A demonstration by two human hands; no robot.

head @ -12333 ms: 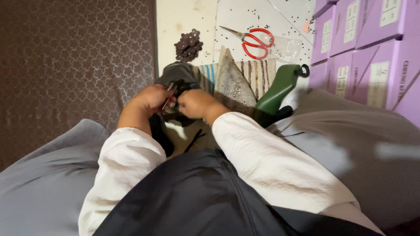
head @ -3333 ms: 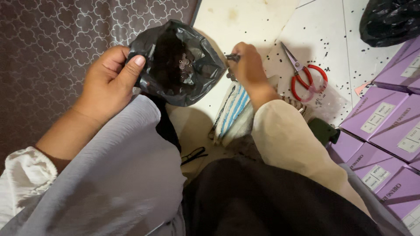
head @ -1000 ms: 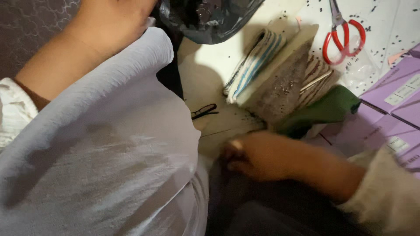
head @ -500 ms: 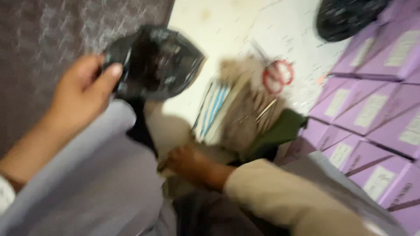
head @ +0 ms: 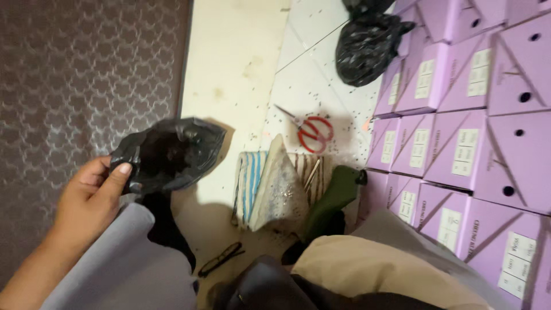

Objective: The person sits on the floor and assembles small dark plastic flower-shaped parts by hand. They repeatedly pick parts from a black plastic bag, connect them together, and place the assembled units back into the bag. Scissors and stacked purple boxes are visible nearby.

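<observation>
- The left hand (head: 92,198) grips the crumpled rim of a small black plastic bag (head: 169,154), thumb on top and fingers curled beneath; the bag's mouth gapes open and it hangs above the pale floor (head: 235,74), just over the person's grey-clad knee (head: 123,270).
- The right hand is hidden; only a beige sleeve (head: 367,272) shows at the lower edge, so I cannot tell whether that hand is holding anything.
- The bag is thin, glossy and wrinkled, and its inside is too dark to read.
- To the left, a brown carpet (head: 86,86) with a repeating lattice pattern ends in a straight edge against the floor, leaving a bare strip open beside the bag.
- Just right of the bag lie folded cloths (head: 270,183), 1 striped blue and white, 1 speckled grey, with thin sticks on top.
- Red-handled scissors (head: 310,129) lie beyond them on white tiles dotted with dark specks.
- A dark green object (head: 333,198) leans near the cloths.
- Black eyeglasses (head: 221,258) lie on the floor near the knee.
- Stacked lilac cardboard boxes (head: 470,132), each with a white rectangular label and a round hole, wall in the right side.
- A knotted black bag (head: 367,46) sits at the top, against the boxes.
</observation>
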